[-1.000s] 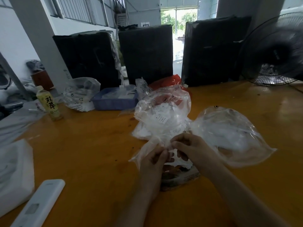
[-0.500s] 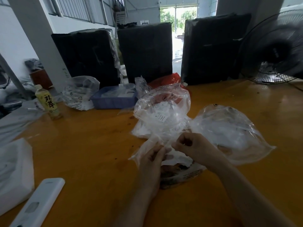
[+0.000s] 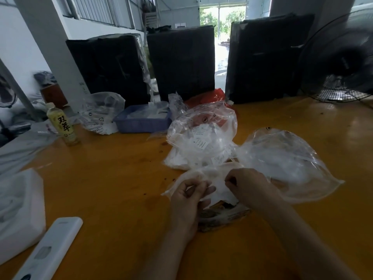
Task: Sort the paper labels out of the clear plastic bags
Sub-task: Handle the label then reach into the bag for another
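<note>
Clearly the clear bag (image 3: 203, 176) on the counter (image 3: 113, 178) before me is light, limp and slippery, so I'd pinch it at its mouth. My left hand (image 3: 187, 199) and right hand (image 3: 248, 184) hover close together, fingers curled, each pinching the film; the label inside is, I think, the white patch between them.

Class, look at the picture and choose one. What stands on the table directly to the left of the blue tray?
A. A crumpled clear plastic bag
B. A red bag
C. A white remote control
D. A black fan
A: a crumpled clear plastic bag with printed marks sits on the table just left of the blue tray.
</note>
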Tool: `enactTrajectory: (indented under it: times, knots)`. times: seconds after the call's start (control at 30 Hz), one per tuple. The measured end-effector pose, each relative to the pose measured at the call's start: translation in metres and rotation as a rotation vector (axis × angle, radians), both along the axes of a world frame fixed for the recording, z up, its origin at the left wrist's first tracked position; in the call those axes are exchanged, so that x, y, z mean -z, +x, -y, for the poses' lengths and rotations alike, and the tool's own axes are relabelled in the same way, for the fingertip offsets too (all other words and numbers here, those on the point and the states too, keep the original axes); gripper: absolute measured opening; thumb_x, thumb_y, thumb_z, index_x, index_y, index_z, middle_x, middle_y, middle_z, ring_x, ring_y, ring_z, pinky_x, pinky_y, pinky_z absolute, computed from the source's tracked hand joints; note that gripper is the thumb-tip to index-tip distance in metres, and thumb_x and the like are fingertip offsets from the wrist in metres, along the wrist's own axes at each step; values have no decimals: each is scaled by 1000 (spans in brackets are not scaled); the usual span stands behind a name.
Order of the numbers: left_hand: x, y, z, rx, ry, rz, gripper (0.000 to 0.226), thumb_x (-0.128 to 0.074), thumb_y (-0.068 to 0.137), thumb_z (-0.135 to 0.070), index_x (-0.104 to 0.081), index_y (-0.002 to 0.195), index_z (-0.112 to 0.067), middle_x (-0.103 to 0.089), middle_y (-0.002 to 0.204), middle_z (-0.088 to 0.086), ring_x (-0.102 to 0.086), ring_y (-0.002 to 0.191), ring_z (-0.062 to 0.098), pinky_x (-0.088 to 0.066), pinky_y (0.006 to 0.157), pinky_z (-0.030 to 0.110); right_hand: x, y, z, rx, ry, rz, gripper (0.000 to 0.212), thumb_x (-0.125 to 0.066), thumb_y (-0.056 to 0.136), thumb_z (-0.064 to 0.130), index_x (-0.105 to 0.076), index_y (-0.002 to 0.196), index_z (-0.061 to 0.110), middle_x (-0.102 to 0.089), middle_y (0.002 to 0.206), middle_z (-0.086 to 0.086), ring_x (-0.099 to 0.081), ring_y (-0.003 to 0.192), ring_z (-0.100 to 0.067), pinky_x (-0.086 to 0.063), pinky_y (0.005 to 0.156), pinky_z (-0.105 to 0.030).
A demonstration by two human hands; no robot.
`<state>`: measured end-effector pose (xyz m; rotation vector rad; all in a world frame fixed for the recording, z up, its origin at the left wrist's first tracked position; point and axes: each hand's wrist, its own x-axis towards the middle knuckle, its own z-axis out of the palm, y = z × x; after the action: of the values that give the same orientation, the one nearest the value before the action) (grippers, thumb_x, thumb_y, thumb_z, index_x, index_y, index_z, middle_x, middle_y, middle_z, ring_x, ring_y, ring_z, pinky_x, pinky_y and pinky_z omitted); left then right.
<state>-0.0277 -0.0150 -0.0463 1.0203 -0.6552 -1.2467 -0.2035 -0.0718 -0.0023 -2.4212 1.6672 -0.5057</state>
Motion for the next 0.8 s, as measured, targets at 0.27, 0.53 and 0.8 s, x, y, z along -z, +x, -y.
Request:
enactTrajectory:
  times: [0.27, 0.53, 0.8]
  knots:
    - [8, 0, 5, 13, -52, -155, 40, -79, 78, -11, -72, 113, 7, -77, 110, 26, -76, 104, 40, -65, 82, 32, 12, 6, 0, -12, 41, -196, 26, -55, 103, 38, -74, 112, 23, -62, 112, 1, -63, 94, -15, -54, 85, -31]
    - [8, 2, 4, 42, -47, -150, 47, -77, 85, -15, -68, 125, 6, -78, 112, 22, -77, 106, 35, -64, 85, 29, -10, -17, 3, -3, 229, 501, 26, -64, 97, 47, -78, 85, 29, -71, 65, 10, -53, 45, -1, -43, 48, -15]
    - [7, 1, 5, 53, -22, -201, 44, -77, 85, -12, -69, 126, 2, -78, 113, 22, -78, 105, 33, -63, 82, 26, -17, -15, -1, -4, 209, 853, 15, -71, 96, 24, -67, 109, 31, -76, 84, 5, -74, 76, -7, -60, 70, -24]
